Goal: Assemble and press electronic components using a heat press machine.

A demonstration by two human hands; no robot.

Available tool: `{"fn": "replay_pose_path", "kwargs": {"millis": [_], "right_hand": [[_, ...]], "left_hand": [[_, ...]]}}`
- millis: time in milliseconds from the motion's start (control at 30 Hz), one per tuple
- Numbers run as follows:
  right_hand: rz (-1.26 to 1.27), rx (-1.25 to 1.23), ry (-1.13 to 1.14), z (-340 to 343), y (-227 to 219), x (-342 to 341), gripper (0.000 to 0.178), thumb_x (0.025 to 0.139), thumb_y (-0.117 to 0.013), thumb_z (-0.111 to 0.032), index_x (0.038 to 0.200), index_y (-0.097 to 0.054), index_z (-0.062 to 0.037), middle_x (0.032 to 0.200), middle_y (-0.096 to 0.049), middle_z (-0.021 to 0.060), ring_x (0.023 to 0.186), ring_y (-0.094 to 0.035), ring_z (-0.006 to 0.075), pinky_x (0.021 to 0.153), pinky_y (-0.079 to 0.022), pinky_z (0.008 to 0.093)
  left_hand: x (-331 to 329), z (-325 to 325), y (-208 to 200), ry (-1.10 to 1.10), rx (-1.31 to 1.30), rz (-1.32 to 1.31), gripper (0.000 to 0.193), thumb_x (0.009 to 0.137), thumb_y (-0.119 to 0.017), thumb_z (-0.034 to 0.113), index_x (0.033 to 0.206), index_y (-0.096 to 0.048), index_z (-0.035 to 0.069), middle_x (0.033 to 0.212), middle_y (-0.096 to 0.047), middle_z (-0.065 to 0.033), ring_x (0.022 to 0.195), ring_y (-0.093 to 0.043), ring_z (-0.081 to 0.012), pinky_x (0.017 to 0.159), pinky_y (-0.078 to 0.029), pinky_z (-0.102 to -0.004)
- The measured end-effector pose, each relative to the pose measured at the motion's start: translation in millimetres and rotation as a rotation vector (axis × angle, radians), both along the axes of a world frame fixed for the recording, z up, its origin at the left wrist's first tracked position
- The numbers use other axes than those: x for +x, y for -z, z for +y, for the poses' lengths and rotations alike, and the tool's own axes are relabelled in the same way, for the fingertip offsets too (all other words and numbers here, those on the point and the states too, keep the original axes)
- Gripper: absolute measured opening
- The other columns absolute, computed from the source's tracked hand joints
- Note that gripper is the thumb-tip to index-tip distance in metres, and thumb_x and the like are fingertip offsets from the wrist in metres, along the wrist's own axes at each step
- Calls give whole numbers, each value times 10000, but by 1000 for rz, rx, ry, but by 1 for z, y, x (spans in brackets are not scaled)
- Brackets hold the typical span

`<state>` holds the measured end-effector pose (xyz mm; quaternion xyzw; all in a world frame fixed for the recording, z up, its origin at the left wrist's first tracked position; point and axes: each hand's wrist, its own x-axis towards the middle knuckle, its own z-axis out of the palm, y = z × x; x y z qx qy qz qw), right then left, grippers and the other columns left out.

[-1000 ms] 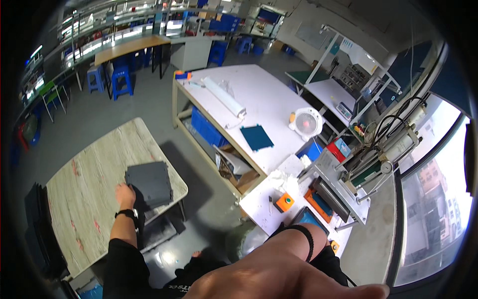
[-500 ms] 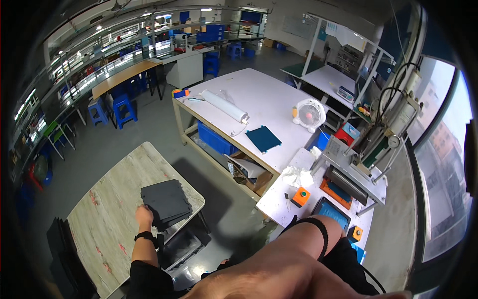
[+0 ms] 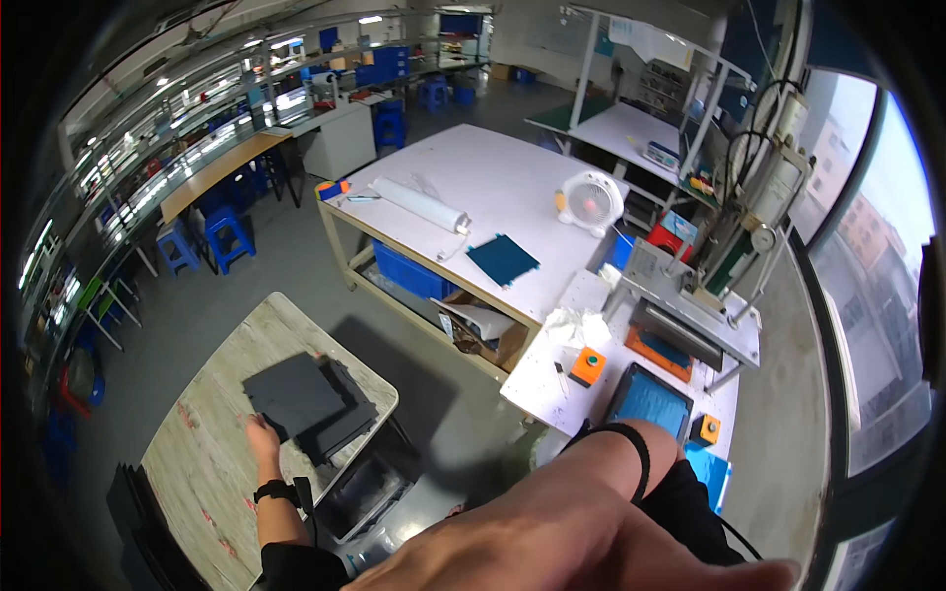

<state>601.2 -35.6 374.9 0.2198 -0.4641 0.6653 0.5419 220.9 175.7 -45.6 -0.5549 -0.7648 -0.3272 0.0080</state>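
Observation:
At the left, my left hand (image 3: 261, 436), with a dark band on its wrist, pinches the near-left edge of a thin black sheet (image 3: 291, 392). This sheet lies partly over several more black sheets with small tabs (image 3: 347, 422) on the wood-patterned table (image 3: 207, 443). Whether it is raised off them is hard to see. My right hand (image 3: 552, 537) looms large and close at the bottom, with a black band around its wrist (image 3: 642, 455). Most of its fingers fall outside the picture, so what they do is hidden.
A white worktable (image 3: 434, 163) carries a fan (image 3: 591, 203), a wrapped roll (image 3: 422, 204) and a dark teal sheet (image 3: 503, 259). At right stands a press machine (image 3: 680, 295) with orange button boxes (image 3: 588, 366) and a blue-topped plate (image 3: 650, 402). Black panels (image 3: 148, 532) stand beside the near-left table.
The top black sheet has slid left and away from the ones beneath, gripped in my left hand, which moved left with it. The whole view has shifted slightly; my right hand stays close at the bottom.

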Motion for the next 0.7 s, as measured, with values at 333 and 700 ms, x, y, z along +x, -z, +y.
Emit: {"fn": "replay_pose_path", "kwargs": {"millis": [333,700], "right_hand": [[62,160,52,-2,18,8,738,863,-449,-614,1032,-600,89,1047,-617,191,954,-612,262,854,-479,327],[81,277,61,-44,3,52,855,802,-471,-690,1133,-555,94,1141,-581,216,1002,-593,291,885,-459,356]], "left_hand": [[81,30,-103,265,369,-135,278,948,-466,180,779,-451,-39,676,-479,-230,607,-407,-376,587,-382,-412],[278,-41,-161,670,205,-345,328,953,-476,181,707,-362,-2,587,-392,-161,539,-340,-223,515,-346,-365]]}}
